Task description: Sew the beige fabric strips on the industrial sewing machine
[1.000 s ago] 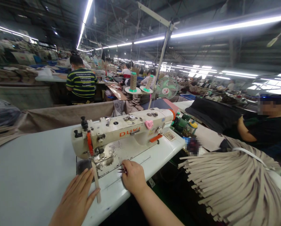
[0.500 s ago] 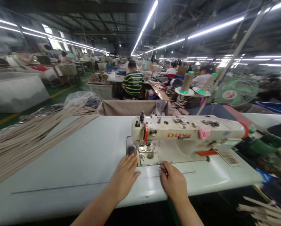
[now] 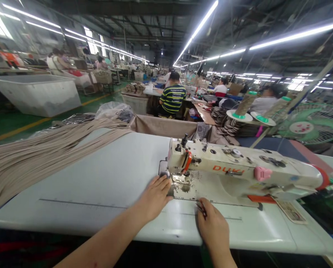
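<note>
My left hand (image 3: 154,196) lies flat with fingers stretched out on the white table (image 3: 105,186), its fingertips by the needle area of the cream DUKI sewing machine (image 3: 239,169). My right hand (image 3: 213,226) rests on the table in front of the machine bed, closed on small thread snips (image 3: 201,208) whose tips poke out past the fingers. A long pile of beige strips (image 3: 40,154) lies across the table's left side, well away from my left hand.
Thread cones (image 3: 244,106) stand behind the machine, with a green fan (image 3: 308,124) at the right. A person in a striped shirt (image 3: 173,98) sits at a table beyond. A large white bin (image 3: 40,93) stands at far left on the green floor.
The view has swung left, from a strip bundle on the right to the strip pile on the left. The strip under my left hand a second ago is gone. Both hands stay by the needle.
</note>
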Action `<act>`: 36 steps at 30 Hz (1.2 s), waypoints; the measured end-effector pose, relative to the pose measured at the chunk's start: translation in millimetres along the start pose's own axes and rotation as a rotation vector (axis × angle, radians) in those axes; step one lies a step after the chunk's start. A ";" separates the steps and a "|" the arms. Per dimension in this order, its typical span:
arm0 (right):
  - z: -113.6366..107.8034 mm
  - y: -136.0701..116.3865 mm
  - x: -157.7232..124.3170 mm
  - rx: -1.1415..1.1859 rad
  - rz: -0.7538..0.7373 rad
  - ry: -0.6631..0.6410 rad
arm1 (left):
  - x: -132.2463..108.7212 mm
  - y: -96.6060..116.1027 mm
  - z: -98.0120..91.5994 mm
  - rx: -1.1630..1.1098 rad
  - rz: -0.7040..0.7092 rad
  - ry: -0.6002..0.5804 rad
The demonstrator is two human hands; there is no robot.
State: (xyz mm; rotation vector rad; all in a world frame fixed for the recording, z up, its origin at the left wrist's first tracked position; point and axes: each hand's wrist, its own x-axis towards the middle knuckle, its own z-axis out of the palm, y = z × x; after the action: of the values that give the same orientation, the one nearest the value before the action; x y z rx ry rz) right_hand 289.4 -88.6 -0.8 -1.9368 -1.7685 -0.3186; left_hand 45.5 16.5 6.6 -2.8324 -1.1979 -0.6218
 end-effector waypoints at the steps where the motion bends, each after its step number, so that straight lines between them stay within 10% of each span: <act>1: 0.4 0.1 0.3 0.003 0.000 -0.003 | 1.8 -1.1 -0.3 -0.005 -0.004 -0.001; 27: -0.8 -0.6 1.1 -0.032 -0.017 0.040 | 9.7 -0.2 -11.3 -0.003 -0.062 -0.050; 36: -2.0 -2.5 2.8 -0.047 0.003 -0.007 | 61.3 -50.3 4.9 -0.342 -0.133 -0.034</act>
State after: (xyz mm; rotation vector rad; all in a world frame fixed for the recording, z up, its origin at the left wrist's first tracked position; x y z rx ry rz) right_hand 287.6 -87.1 2.7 -1.9748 -1.7777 -0.3564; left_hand 51.2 95.1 16.6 -3.0625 -1.4206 -0.8652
